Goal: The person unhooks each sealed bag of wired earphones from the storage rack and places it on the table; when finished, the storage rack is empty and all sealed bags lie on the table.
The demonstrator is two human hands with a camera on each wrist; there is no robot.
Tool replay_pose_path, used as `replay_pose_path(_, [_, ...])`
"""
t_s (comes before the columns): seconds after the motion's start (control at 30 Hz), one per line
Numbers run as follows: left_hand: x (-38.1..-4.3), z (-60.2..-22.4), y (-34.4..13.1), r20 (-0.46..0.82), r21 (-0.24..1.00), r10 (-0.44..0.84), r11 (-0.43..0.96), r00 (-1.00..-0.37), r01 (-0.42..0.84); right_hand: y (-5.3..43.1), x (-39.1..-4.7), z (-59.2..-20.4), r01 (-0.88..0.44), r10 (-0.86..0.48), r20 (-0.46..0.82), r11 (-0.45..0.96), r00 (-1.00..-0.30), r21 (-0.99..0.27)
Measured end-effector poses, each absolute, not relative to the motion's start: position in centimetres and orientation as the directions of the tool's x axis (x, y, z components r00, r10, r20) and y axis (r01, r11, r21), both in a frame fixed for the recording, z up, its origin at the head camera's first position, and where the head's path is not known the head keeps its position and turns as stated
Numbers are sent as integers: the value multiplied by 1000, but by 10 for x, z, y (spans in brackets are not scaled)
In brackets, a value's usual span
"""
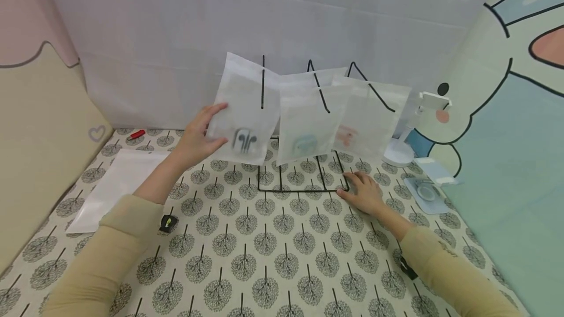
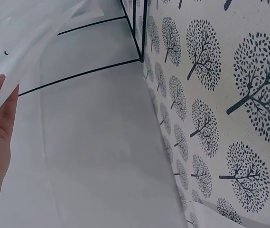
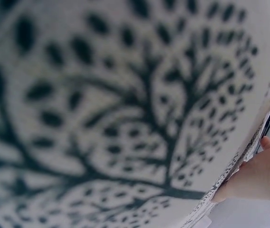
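Note:
A black wire display rack (image 1: 304,191) stands on the table, with three hooks rising over its base. Frosted zip bags hang from them. My left hand (image 1: 196,133) pinches the left edge of the left bag (image 1: 246,97), which shows a picture of earphones; in the left wrist view, thumb and fingers hold the thin bag (image 2: 30,52). A middle bag (image 1: 310,121) has a pale blue print, and a right bag (image 1: 374,116) a pinkish one. My right hand (image 1: 363,192) holds the front right corner of the rack's base, low against the tablecloth.
A stack of white bags (image 1: 116,185) lies at the left, near a red-handled cutter (image 1: 136,135). On the right are a white stand (image 1: 398,153) and a pale blue flat item (image 1: 425,194). Fabric walls enclose the tree-patterned tablecloth (image 1: 264,243).

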State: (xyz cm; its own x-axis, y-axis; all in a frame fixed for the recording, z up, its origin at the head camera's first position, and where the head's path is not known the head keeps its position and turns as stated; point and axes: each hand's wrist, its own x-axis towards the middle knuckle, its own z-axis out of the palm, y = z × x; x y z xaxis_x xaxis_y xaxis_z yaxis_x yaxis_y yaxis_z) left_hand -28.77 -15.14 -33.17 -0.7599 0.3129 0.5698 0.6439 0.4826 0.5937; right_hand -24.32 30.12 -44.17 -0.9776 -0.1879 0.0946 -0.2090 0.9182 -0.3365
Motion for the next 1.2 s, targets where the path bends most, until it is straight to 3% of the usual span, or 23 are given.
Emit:
replay_pose_path(0.5, [-270,-318,-163,478,635,335,506,-812,583,301,-242,-443,-195,-177,85,921,-981,-336])
replay_pose_path(0.97, [-252,-308,-175,542,532,409,509,-734,676,300,-242,-443,-208,-190,84,915,-978,-347])
replay_pose_path(1.2, [-242,-297,-181,514,518,444,521,-734,678,302,-243,-443,-195,-183,66,918,-981,-345])
